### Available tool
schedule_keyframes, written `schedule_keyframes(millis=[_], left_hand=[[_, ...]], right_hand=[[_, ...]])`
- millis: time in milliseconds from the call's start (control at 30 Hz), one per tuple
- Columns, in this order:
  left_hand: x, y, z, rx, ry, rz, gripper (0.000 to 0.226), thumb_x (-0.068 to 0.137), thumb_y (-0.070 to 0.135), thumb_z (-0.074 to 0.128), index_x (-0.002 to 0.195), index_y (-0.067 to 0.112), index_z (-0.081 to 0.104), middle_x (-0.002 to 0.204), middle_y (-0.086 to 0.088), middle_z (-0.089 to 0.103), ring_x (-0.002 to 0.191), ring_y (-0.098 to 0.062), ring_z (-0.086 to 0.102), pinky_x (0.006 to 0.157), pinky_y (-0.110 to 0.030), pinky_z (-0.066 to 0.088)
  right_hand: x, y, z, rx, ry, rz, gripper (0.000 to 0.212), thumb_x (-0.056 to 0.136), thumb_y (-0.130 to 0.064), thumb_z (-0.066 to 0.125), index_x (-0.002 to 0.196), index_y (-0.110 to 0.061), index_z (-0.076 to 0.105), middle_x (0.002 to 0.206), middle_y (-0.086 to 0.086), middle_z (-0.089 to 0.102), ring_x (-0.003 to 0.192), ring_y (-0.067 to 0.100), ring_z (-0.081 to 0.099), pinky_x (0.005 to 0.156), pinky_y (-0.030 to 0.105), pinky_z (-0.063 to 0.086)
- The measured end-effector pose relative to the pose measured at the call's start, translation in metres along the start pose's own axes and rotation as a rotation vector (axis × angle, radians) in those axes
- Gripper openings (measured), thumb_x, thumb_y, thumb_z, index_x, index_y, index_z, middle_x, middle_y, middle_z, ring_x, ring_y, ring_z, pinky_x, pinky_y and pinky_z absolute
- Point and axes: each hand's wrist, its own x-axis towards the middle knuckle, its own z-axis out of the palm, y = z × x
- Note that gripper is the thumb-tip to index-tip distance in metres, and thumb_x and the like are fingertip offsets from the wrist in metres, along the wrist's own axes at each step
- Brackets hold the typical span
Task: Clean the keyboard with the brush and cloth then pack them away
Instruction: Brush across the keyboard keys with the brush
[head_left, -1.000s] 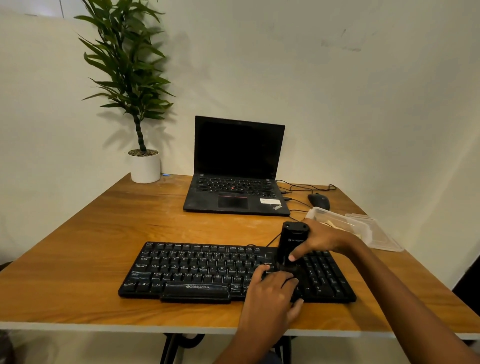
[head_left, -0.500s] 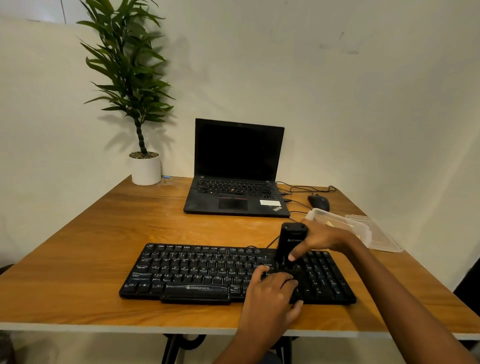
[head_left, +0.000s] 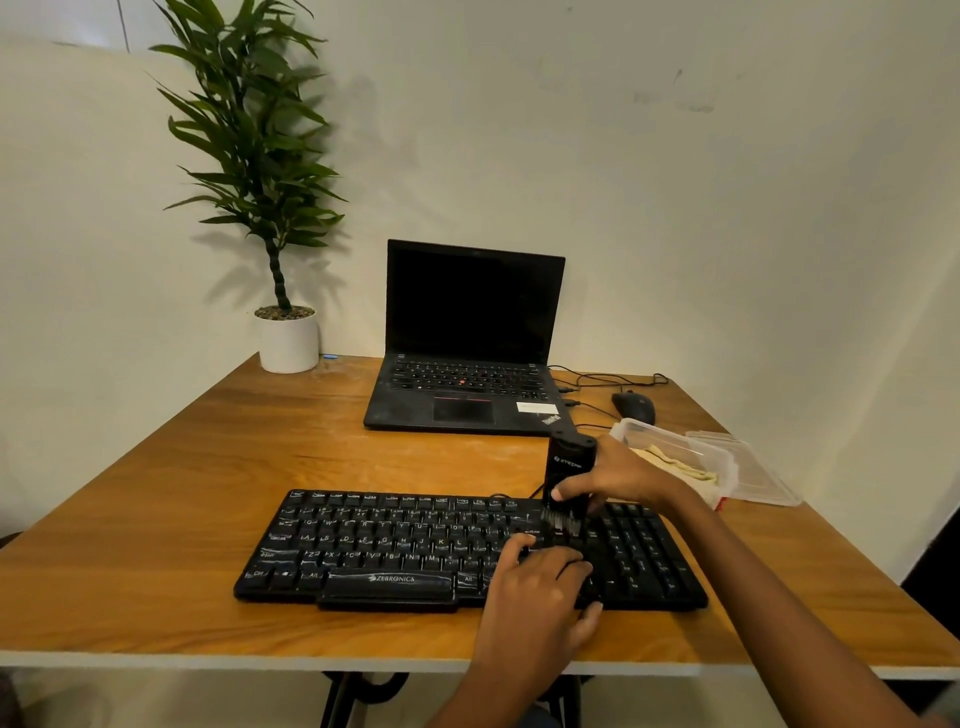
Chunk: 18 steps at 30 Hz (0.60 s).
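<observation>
A black keyboard (head_left: 395, 551) lies across the near part of the wooden table (head_left: 182, 499). My right hand (head_left: 621, 475) grips a black brush (head_left: 567, 470) held upright, its bristles down on the keys at the keyboard's right-centre. My left hand (head_left: 540, 597) rests on the keyboard's front right part, fingers bent over the keys just below the bristles. A yellowish cloth (head_left: 675, 462) lies inside a clear plastic container (head_left: 727, 470) to the right of the keyboard.
An open black laptop (head_left: 467, 364) sits behind the keyboard with cables and a black mouse (head_left: 634, 406) to its right. The container's clear lid (head_left: 753, 478) lies beside it. A potted plant (head_left: 288, 340) stands at the back left corner. Walls close off the back and right.
The brush has lifted slightly so its bristles now show above the keys. Both hands stay in nearly the same place. The view has shifted a little.
</observation>
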Motion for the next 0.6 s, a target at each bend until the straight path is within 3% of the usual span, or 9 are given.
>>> schedule_keyframes(millis=[67, 167, 300, 467, 600], left_hand=[[0.000, 0.000, 0.000, -0.004, -0.010, -0.005, 0.036, 0.075, 0.053, 0.045, 0.092, 0.035, 0.071, 0.093, 0.021, 0.066, 0.081, 0.008, 0.061, 0.097, -0.027, 0.029], [0.000, -0.001, 0.001, 0.000, -0.007, -0.004, 0.036, 0.074, 0.052, 0.044, 0.091, 0.034, 0.071, 0.091, 0.021, 0.066, 0.080, 0.007, 0.061, 0.097, -0.026, 0.029], [-0.001, 0.001, 0.001, 0.004, -0.002, -0.003, 0.036, 0.075, 0.052, 0.044, 0.091, 0.033, 0.071, 0.090, 0.020, 0.066, 0.079, 0.007, 0.061, 0.097, -0.026, 0.028], [0.000, -0.001, 0.000, -0.001, 0.000, -0.005, 0.034, 0.074, 0.051, 0.047, 0.091, 0.033, 0.070, 0.091, 0.020, 0.066, 0.081, 0.007, 0.061, 0.098, -0.025, 0.028], [-0.001, 0.001, 0.002, 0.009, 0.003, 0.003, 0.032, 0.073, 0.053, 0.051, 0.091, 0.034, 0.069, 0.091, 0.021, 0.066, 0.082, 0.008, 0.060, 0.099, -0.026, 0.027]], right_hand=[[0.005, 0.003, 0.017, -0.005, 0.267, 0.040, 0.025, 0.075, -0.021, 0.075, 0.091, -0.011, 0.058, 0.085, 0.005, 0.065, 0.076, 0.015, 0.065, 0.052, 0.025, 0.055], [0.003, 0.009, 0.040, -0.108, 0.566, 0.082, 0.023, 0.073, -0.032, 0.070, 0.070, -0.012, 0.060, 0.069, 0.005, 0.065, 0.070, 0.022, 0.065, 0.060, 0.035, 0.054], [-0.002, 0.007, 0.037, -0.080, 0.451, 0.191, 0.022, 0.072, -0.033, 0.069, 0.069, -0.015, 0.058, 0.069, 0.002, 0.063, 0.068, 0.017, 0.062, 0.060, 0.029, 0.051], [0.000, 0.000, 0.056, -0.089, 0.685, 0.049, 0.017, 0.076, -0.026, 0.069, 0.072, -0.015, 0.057, 0.068, 0.002, 0.062, 0.067, 0.019, 0.062, 0.058, 0.027, 0.048], [-0.014, -0.001, 0.042, -0.090, 0.411, 0.247, 0.021, 0.076, -0.029, 0.070, 0.078, -0.015, 0.054, 0.069, 0.004, 0.063, 0.051, 0.015, 0.058, 0.046, 0.023, 0.048]])
